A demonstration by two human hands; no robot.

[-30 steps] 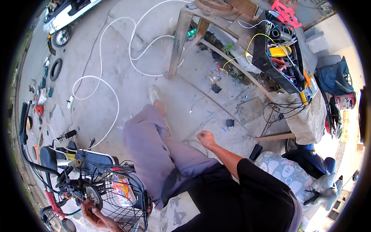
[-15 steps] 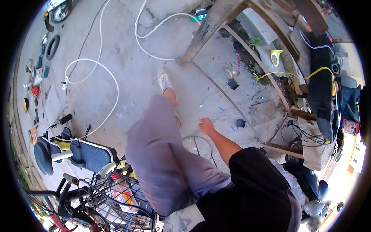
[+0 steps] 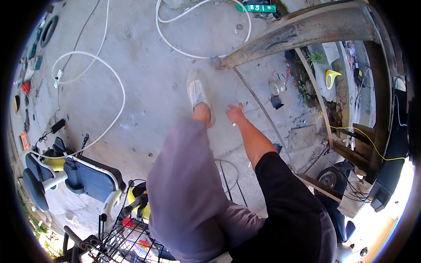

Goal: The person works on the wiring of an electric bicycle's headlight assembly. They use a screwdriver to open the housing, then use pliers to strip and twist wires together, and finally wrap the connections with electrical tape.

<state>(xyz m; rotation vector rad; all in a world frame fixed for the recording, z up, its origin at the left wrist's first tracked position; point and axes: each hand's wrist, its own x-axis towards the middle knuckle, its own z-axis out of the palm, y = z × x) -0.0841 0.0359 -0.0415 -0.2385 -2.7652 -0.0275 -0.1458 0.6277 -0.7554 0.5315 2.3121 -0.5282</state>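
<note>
Right hand (image 3: 235,114): one, bare, near the centre of my feed, above the concrete floor (image 3: 144,87); fingers apart, clamped on nothing I can see. Left hand: beyond my view; I cannot tell its state.

Small white piece (image 3: 234,124): at the hand's 6 o'clock, just beside it in my view; whether they touch I cannot tell. Thin bar (image 3: 265,114): at the hand's 3 o'clock, slanting from the foot of a wooden leg (image 3: 302,37). Black square piece (image 3: 276,103): past that bar, toward 3 o'clock.

Pale shoe (image 3: 198,93): one, at the hand's 10 o'clock, on the person's foot.

Outlying stock, which I read from mid-view. White hose (image 3: 123,90): looped at 10 o'clock. Green packet (image 3: 258,8): 1 o'clock. Yellow ring-shaped part (image 3: 332,79): 2 o'clock. Yellow cable (image 3: 372,141): 3 o'clock. Black wheel (image 3: 328,180): 4 o'clock. Wire basket (image 3: 113,240): 7 o'clock, a red-capped container inside. Dark footboard (image 3: 97,176): 8 o'clock. Black tyre (image 3: 49,31): 10 o'clock.
</note>
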